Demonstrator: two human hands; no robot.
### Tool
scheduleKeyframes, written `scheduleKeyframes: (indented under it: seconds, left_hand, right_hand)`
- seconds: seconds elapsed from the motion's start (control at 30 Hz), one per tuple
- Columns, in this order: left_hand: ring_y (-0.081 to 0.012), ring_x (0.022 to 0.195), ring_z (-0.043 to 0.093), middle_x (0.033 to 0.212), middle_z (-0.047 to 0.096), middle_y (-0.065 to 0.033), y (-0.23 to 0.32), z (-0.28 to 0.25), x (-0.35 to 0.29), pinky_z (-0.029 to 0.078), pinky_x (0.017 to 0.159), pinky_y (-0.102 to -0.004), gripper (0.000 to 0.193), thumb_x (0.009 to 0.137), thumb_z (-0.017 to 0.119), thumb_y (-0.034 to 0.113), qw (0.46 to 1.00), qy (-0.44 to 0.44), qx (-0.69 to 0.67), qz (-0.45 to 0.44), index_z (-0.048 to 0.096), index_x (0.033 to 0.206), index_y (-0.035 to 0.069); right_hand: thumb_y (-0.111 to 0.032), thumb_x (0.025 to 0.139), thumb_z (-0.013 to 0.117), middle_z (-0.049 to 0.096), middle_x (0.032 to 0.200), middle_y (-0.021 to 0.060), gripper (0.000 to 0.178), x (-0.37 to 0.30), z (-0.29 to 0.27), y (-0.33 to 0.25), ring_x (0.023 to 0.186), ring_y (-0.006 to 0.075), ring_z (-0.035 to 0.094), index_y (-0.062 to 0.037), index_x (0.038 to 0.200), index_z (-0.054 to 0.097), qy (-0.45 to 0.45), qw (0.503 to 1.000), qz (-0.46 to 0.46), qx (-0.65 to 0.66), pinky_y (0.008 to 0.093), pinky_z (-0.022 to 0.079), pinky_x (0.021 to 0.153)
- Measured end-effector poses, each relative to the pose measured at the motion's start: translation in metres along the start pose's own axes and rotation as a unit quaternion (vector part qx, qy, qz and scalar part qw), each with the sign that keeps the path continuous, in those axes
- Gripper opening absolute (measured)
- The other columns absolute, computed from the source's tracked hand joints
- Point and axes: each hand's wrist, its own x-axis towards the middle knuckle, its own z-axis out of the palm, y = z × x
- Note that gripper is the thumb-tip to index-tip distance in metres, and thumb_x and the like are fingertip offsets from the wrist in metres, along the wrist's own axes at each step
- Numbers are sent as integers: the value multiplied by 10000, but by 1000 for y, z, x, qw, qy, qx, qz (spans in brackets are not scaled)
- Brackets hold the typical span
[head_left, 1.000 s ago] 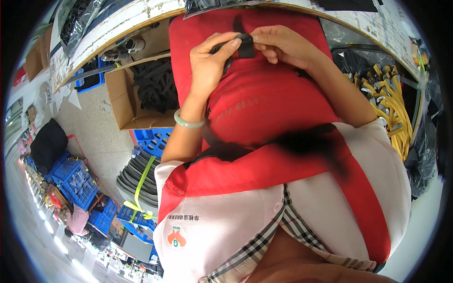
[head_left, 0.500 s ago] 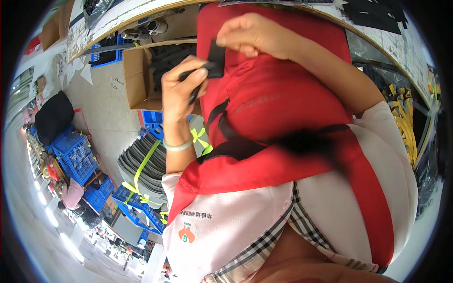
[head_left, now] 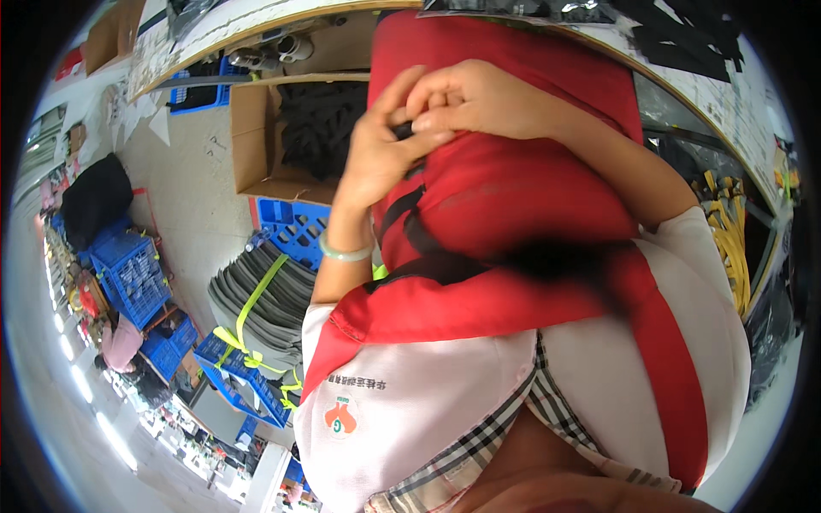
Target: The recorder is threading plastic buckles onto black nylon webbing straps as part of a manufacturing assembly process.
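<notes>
My left hand [head_left: 376, 156] and my right hand [head_left: 489, 101] meet over the red apron [head_left: 530, 192] on my lap. Between their fingertips only a small dark bit of a black strap [head_left: 403, 131] shows; the rest is hidden by the fingers. The left hand is closed around it, its fingers slightly smeared by motion. Curled and pinched, the fingers of the right hand press against the left fingertips at the strap. Black apron ties [head_left: 400, 205] lie below the left hand.
An open cardboard box [head_left: 256, 141] of black straps stands left of my hands. A white worktable [head_left: 710, 94] curves along the far side. Strapped dark grey sheets [head_left: 248, 291] and a blue crate [head_left: 239, 376] stand lower left. Yellow straps [head_left: 725, 244] hang at right.
The left hand has moved right and up to meet the right hand, which has come slightly lower and to the right. The black strap, plainly visible before, is now mostly covered by the fingers.
</notes>
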Motion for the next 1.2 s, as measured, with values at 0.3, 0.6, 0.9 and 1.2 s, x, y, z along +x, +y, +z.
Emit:
scheduleKeyframes:
  seconds: [0.3,0.6,0.9,1.2]
  left_hand:
    - [-243,758,645,1011,633,-188,-43,22,25,510,539,-249,508,992,387,458,878,-155,-409,-196,494,1222,18]
    - [-112,591,569,797,609,-58,-30,43,30,382,418,-201,214,963,542,217,959,-90,-175,-205,592,1046,25]
    - [-179,591,510,804,551,-90,-37,34,35,359,425,-235,387,1006,388,343,879,-91,-420,-209,553,1082,1]
    - [-201,727,534,884,534,-101,-36,38,46,410,407,-229,339,979,464,283,828,-147,-472,-266,530,1147,-4]
  right_hand:
    - [-236,915,612,527,648,-21,202,-32,-26,38,468,39,434,-35,927,625,145,954,94,243,186,324,437]
    - [-194,927,592,553,656,-18,174,-48,-23,48,569,41,484,-31,966,640,159,981,19,106,207,383,498]
    - [-270,825,685,648,1049,74,291,-153,-114,64,953,291,592,-132,1079,655,487,786,-8,-381,368,466,868]
    - [-201,816,701,673,972,39,220,-213,-150,129,946,261,588,-150,1031,697,571,677,-1,-465,358,465,841]
